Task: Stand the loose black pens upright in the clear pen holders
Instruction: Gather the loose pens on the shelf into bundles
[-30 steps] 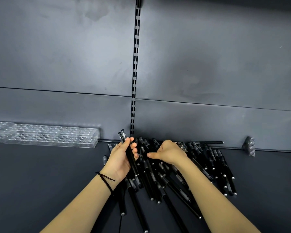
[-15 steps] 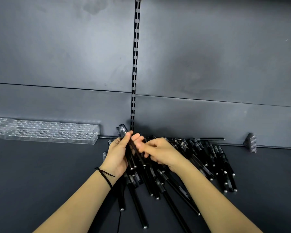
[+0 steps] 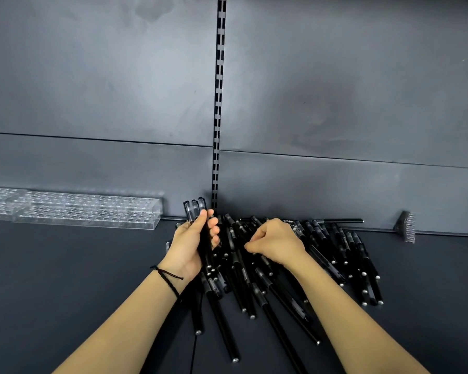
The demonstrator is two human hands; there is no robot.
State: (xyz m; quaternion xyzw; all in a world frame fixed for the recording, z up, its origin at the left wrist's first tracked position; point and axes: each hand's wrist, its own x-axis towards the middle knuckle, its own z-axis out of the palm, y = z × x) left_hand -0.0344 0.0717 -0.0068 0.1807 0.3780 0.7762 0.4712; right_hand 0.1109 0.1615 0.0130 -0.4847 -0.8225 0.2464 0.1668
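The left hand (image 3: 192,247), just left of centre, grips a small bundle of held pens (image 3: 195,210). Its fingers and thumb are curled round the barrels. Three clear-windowed caps stand out above the fist, tilted slightly toward the upper left. A black cord (image 3: 168,276) circles that wrist.

The right hand (image 3: 277,247), just right of centre, lies knuckles-up on the pile of loose black pens (image 3: 335,260). Its fingers curl down into the pile, with thumb and forefinger drawn together at the hand's left side. The hand itself hides whether they pinch a pen, so I cannot tell. The two hands are near each other but apart, with pens showing in the gap.

The pile fans out from the foot of the back panel (image 3: 92,90) toward the lower middle of the frame, the pens lying flat and crossing. Its far edge meets the seam between panel and shelf deck (image 3: 65,292), and its longest barrels reach down between the forearms.

The clear pen holders (image 3: 73,211) sit at the middle left, a long row of drilled blocks against the panel. Their right end is near the held caps but apart from them. A broad stretch of dark deck shows in the lower left, in front of the holders, and another in the lower right beyond the pile's edge.

A slotted upright (image 3: 219,103) runs from top centre down to the deck, just behind the held caps. A grey ribbed bracket (image 3: 405,226) stands at the seam on the far right, apart from the pile.
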